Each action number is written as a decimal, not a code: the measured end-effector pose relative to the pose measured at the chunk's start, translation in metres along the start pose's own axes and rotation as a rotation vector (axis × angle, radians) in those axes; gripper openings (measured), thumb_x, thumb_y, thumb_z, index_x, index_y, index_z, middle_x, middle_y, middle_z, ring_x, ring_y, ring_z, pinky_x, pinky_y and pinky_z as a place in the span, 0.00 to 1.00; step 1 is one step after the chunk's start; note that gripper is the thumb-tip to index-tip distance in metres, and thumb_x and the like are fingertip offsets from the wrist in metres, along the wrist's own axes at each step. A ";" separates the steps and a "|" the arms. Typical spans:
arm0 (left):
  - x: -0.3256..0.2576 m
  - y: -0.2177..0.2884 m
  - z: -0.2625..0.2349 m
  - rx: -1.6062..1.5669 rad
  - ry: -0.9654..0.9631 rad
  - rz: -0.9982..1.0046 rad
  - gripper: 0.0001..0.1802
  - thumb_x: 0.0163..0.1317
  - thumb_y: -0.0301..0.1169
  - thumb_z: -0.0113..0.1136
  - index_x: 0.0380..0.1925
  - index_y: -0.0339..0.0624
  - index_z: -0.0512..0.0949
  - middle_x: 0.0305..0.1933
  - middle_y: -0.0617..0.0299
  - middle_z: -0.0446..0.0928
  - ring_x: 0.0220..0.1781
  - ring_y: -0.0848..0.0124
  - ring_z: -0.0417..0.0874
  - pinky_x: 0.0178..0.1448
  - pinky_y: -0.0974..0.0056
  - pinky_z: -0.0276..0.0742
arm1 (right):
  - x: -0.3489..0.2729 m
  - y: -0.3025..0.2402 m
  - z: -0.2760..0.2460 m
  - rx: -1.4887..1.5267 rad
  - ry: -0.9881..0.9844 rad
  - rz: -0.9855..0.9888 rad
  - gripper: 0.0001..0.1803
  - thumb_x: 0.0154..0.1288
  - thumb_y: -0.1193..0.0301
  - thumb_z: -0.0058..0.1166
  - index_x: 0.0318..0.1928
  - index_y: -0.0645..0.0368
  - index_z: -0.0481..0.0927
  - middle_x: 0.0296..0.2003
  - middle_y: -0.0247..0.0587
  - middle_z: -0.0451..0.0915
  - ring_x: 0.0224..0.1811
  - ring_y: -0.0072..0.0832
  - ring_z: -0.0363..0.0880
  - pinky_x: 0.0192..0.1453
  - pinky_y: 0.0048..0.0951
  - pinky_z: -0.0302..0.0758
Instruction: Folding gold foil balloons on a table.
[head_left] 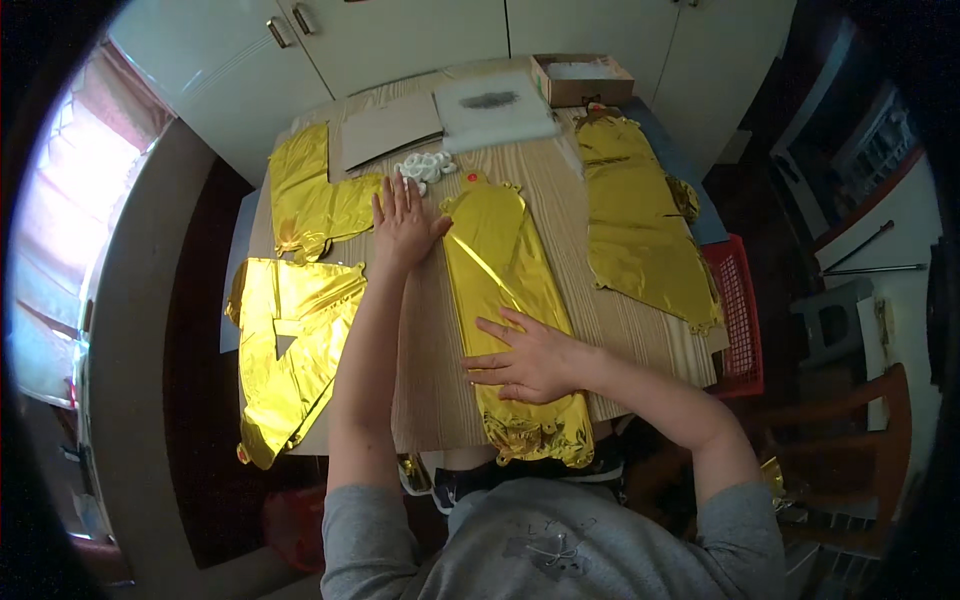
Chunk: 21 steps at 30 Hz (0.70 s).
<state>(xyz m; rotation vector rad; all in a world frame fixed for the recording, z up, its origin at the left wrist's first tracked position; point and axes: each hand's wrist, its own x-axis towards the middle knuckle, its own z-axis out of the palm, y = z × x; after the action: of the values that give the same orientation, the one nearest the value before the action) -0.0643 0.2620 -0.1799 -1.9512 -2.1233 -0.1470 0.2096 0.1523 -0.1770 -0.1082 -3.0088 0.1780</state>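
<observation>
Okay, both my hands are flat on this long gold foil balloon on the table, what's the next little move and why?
Probably slide the right hand down toward the near end of the gold foil balloon, pressing flat. That end, hanging over the table edge, looks crumpled and puffy, while the stretch up by the left hand already lies smooth.

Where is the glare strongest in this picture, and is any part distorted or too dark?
Head view: daylight overexposes the curtained window at left; bright glare streaks the gold foil sheet under both hands; the wooden table edges bend from fisheye distortion; the corners are black.
</observation>
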 end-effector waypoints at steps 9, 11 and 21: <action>0.008 -0.002 0.011 0.022 -0.008 -0.048 0.52 0.62 0.63 0.44 0.71 0.30 0.47 0.77 0.45 0.40 0.79 0.52 0.34 0.77 0.44 0.29 | 0.001 -0.003 -0.010 0.048 -0.097 -0.020 0.24 0.73 0.49 0.32 0.66 0.28 0.66 0.71 0.19 0.59 0.76 0.50 0.43 0.75 0.60 0.37; 0.007 -0.002 0.011 0.029 0.017 -0.021 0.50 0.63 0.62 0.44 0.70 0.30 0.49 0.77 0.45 0.41 0.79 0.52 0.35 0.77 0.44 0.30 | 0.000 0.000 -0.007 0.074 -0.014 -0.028 0.23 0.72 0.50 0.35 0.63 0.32 0.71 0.70 0.21 0.61 0.75 0.50 0.47 0.76 0.58 0.38; -0.045 0.015 -0.046 -0.244 0.028 0.251 0.38 0.66 0.47 0.51 0.68 0.32 0.57 0.74 0.44 0.51 0.77 0.49 0.46 0.76 0.43 0.44 | -0.038 0.042 -0.034 0.300 0.233 0.402 0.26 0.72 0.59 0.42 0.69 0.42 0.63 0.70 0.35 0.61 0.72 0.42 0.57 0.76 0.51 0.47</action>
<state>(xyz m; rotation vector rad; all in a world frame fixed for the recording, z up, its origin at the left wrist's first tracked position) -0.0407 0.2092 -0.1481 -2.3181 -1.8961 -0.3986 0.2545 0.1947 -0.1532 -0.6521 -2.6582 0.6040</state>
